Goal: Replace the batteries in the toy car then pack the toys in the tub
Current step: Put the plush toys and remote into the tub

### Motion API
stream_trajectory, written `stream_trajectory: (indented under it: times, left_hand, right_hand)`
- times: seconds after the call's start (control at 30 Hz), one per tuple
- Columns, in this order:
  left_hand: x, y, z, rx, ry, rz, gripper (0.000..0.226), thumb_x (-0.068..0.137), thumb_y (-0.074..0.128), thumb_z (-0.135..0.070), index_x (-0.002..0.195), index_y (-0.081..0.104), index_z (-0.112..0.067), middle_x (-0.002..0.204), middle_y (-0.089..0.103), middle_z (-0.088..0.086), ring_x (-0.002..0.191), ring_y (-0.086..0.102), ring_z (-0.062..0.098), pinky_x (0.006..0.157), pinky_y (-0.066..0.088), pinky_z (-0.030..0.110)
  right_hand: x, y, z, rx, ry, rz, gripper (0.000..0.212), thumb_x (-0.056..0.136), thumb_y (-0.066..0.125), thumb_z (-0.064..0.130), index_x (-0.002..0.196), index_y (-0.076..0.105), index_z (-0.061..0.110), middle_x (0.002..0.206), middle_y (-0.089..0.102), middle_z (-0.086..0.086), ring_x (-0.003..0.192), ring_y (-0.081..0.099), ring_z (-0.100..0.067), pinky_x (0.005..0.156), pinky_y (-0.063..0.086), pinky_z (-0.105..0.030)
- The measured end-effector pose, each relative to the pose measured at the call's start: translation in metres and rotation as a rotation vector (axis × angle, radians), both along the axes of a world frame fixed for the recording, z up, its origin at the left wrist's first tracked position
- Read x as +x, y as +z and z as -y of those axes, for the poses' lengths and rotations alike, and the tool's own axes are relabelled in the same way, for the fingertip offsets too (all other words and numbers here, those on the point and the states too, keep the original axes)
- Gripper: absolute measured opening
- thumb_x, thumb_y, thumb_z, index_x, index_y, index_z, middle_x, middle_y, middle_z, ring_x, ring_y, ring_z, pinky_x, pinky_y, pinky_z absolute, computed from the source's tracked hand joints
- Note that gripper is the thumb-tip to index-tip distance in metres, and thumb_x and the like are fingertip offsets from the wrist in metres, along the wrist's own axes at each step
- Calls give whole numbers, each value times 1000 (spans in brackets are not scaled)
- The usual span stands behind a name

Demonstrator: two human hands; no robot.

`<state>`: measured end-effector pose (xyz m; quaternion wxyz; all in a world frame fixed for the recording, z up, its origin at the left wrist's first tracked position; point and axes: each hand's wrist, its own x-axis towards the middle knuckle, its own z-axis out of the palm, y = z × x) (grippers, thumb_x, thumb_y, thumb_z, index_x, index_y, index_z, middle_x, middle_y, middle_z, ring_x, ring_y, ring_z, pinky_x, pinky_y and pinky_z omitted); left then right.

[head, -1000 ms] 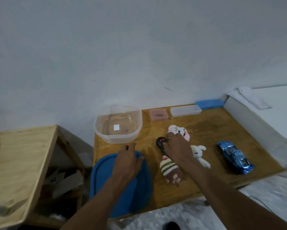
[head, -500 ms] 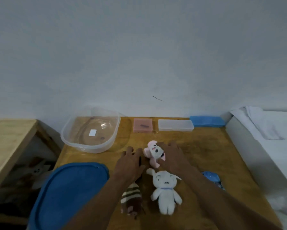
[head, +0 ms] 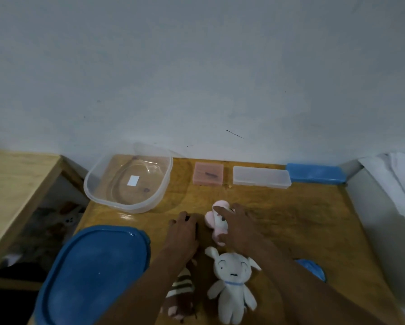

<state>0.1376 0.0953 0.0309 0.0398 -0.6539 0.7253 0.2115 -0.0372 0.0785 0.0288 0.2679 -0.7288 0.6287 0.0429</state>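
Tub [head: 131,208]: clear, back left on the worktop [head: 290,219], blue lid [head: 96,273] in front of it.
Left hand [head: 182,235]: palm down over something dark; grip cannot be told.
Pink plush toy [head: 216,227]: grasped by right hand [head: 239,228].
Toy car [head: 312,270]: blue, mostly hidden behind right forearm.

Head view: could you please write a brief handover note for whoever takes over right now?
Left hand: rests knuckles-up on the table; what lies under it is hidden.
Right hand: grips the pink plush toy.
White plush animal and striped plush toy lie near the front edge. The blue toy car is mostly hidden behind the right forearm.
Clear tub holds no toys; its blue lid lies in front of it.
Done: nothing packed; battery swap cannot be judged.
Left: toys into the tub.
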Motion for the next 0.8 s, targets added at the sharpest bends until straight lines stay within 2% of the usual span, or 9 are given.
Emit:
stream_trajectory:
  times: [0.1, 0.27, 0.4, 0.6, 0.7, 0.8]
  left_hand:
    - [-3, -4, 5, -13, 62, 6, 51, 92, 54, -20, 141, 39, -22, 146, 32, 11, 137, 26, 29, 108, 26, 38]
    - [-4, -8, 10, 49, 167, -83, 52, 89, 59, -22, 138, 42, -29, 137, 35, 11, 121, 41, 31, 103, 39, 38]
    - [-3, 4, 12, 20, 210, -125, 54, 88, 63, -21, 137, 42, -32, 146, 23, 13, 126, 40, 34, 104, 42, 38]
    - [1, 56, 27, -212, 175, -166, 67, 82, 70, -13, 141, 41, -28, 148, 25, 13, 132, 38, 35, 108, 41, 40]
    - [15, 92, 38, -318, 197, -172, 62, 80, 68, -9, 136, 47, -25, 142, 30, 15, 122, 45, 39, 97, 47, 40]
    - [43, 116, 46, -385, 231, -162, 67, 77, 70, -9, 137, 47, -25, 141, 30, 16, 114, 51, 42, 94, 50, 42]
  right_hand:
    - [1, -7, 8, 26, -16, 37, 73, 82, 65, 43, 144, 27, 44, 155, 22, -3, 136, 31, -28, 110, 33, -45]
    - [1, -11, 12, 58, -75, 107, 64, 84, 64, 33, 141, 36, 39, 151, 31, -1, 133, 36, -25, 108, 36, -44]
    - [0, -3, 13, 34, -98, 112, 64, 85, 64, 31, 142, 35, 36, 152, 30, -2, 134, 35, -25, 110, 34, -43]
    - [-5, 44, 23, -118, -171, 118, 58, 85, 67, 28, 138, 41, 31, 138, 43, -8, 121, 47, -26, 100, 43, -37]
    - [4, 74, 33, -206, -164, 125, 59, 85, 67, 33, 137, 39, 34, 132, 46, -6, 115, 48, -26, 97, 44, -38]
    - [25, 97, 45, -284, -117, 154, 57, 80, 70, 33, 130, 44, 36, 123, 51, -5, 106, 51, -26, 93, 44, -37]
